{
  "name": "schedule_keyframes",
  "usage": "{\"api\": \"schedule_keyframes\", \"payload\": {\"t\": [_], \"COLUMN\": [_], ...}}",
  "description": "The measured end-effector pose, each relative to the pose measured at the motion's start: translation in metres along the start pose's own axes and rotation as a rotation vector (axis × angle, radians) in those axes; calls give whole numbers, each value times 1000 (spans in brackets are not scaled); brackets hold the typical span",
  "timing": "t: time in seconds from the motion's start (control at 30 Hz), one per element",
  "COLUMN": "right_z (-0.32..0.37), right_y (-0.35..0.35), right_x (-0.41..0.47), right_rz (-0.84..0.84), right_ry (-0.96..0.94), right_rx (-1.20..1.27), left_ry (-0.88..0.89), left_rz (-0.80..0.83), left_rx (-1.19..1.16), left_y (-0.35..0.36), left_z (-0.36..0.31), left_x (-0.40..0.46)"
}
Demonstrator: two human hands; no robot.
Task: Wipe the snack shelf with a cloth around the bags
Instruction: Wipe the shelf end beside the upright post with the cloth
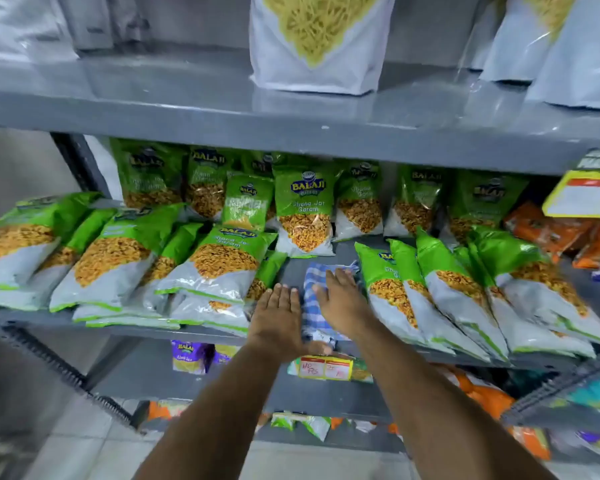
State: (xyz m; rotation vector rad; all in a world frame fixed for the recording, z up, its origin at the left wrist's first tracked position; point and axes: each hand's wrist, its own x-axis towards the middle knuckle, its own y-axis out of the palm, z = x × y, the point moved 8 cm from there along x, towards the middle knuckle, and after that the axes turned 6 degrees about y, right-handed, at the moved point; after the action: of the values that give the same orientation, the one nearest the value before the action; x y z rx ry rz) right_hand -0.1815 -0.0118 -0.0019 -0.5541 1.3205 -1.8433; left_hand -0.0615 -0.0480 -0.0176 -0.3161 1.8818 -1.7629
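Both hands lie flat in a narrow bare strip of the grey metal snack shelf [293,263], the only open room between two crowds of bags. On the left of the strip, green and white glossy plastic snack bags [201,271] lean over in an overlapping stack; on the right, another row of the same bags [440,299] slants toward the front edge. More of them stand upright along the back [305,216], closing the strip behind.

Fingers spread and palm down, the right hand [340,299] presses on a blue and white checked cloth [314,308], gripping nothing. That soft, rumpled cloth runs from the middle of the strip to the front lip, where one end droops over the edge. Just beside it, the left hand [278,315] rests open and flat on the bare shelf, its fingertips close to the left-hand stack, its thumb side at the cloth's edge.

A yellow price tag [324,368] hangs under the front lip below the hands.
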Motion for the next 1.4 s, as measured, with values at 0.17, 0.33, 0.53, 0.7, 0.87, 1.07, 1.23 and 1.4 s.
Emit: {"api": "schedule_keyframes", "payload": {"t": [0.17,0.33,0.53,0.7,0.87,1.07,1.23,1.4], "right_z": [-17,-19,-15,-12,-8,12,74,201], "right_y": [37,37,29,21,-12,-65,-92,-110], "right_x": [12,13,14,7,-16,-73,-149,-217], "right_rz": [65,35,-64,-123,-250,-385,-519,-655], "right_ry": [33,8,-25,-20,46,18,5,-146], "right_rx": [-132,-143,-45,2,162,326,473,603], "left_ry": [-14,-15,-4,-2,46,113,222,208], "left_rz": [43,44,27,40,12,-145,-419,-641], "left_rx": [-1,21,43,67,138,134,45,87], "left_y": [25,34,32,30,12,-35,-96,-150], "left_z": [4,2,2,0,-14,-4,43,143], "left_x": [15,19,18,16,5,-49,-155,-269]}}
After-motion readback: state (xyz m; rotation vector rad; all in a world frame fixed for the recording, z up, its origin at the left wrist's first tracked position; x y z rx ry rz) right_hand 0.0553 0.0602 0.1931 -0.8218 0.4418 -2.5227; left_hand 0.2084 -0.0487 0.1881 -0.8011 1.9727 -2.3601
